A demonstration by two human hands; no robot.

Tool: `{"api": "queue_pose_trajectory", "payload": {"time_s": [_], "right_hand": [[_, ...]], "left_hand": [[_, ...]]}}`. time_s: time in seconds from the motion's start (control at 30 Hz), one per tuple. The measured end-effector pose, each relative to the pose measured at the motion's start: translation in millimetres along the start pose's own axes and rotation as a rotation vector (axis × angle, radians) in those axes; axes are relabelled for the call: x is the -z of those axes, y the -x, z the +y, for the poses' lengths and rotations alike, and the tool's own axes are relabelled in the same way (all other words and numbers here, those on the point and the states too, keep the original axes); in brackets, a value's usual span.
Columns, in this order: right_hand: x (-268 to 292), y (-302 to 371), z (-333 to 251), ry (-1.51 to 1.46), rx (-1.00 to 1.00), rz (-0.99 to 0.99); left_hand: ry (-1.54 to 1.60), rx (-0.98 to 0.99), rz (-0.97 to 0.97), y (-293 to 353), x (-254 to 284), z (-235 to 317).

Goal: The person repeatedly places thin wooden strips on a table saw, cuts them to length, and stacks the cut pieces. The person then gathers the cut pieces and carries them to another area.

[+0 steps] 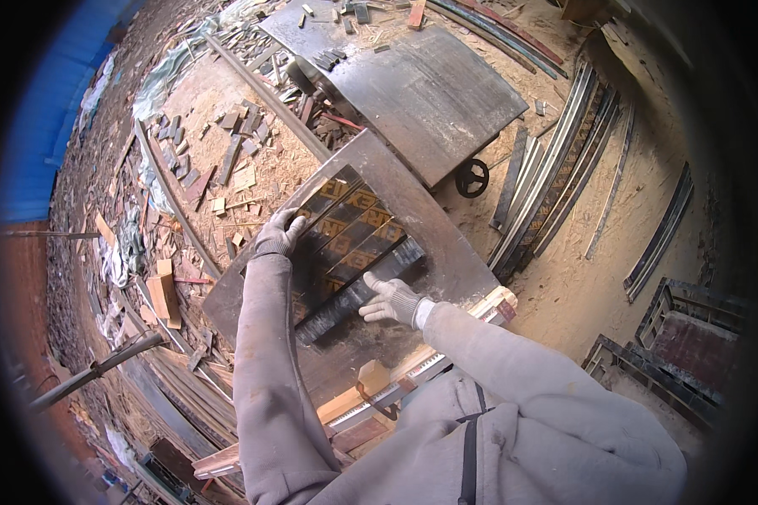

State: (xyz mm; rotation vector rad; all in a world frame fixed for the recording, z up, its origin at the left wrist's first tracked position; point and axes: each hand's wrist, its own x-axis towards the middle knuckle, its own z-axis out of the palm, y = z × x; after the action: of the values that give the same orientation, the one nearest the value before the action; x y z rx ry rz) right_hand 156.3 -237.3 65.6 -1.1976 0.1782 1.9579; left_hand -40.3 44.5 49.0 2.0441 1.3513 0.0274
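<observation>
Several dark, film-faced plywood strips (337,252) with yellow printing lie side by side on a brown metal tabletop (455,244). My left hand (281,233), in a pale knit glove, rests at their left edge with the fingers a little apart. Over the near right side of the strips is my right hand (389,300), also gloved, its thumb and fingers spread and nothing in them. Close to it, a worn dark strip (345,299) runs along the near side of the row. Whether the right fingertips touch the wood I cannot tell.
A long rule-marked fence (396,383) and a wooden block (373,376) are at the near table edge. Beyond stands another metal table (434,93) with a black handwheel (472,178). Offcuts (244,139) litter the sawdust; long strips (556,168) lie at right.
</observation>
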Motion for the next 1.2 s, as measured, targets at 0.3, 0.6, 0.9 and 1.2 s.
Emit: {"api": "queue_pose_trajectory", "payload": {"time_s": [0.3, 0.6, 0.9, 1.2], "right_hand": [[17.7, -24.8, -18.5, 0.228, 0.014, 0.098], [65.4, -41.8, -43.2, 0.617, -0.056, 0.223], [113.9, -47.8, -69.0, 0.888, 0.006, 0.195], [204.0, 54.2, -101.2, 0.913, 0.235, -0.120]], "left_hand": [[0.027, 0.090, -0.067, -24.2, -7.0, 39.9], [-0.124, 0.019, -0.158, -66.4, -42.0, 70.1], [0.198, 0.207, -0.150, -82.3, -99.0, 84.0], [-0.637, 0.318, 0.031, -56.6, -105.9, 204.8]]}}
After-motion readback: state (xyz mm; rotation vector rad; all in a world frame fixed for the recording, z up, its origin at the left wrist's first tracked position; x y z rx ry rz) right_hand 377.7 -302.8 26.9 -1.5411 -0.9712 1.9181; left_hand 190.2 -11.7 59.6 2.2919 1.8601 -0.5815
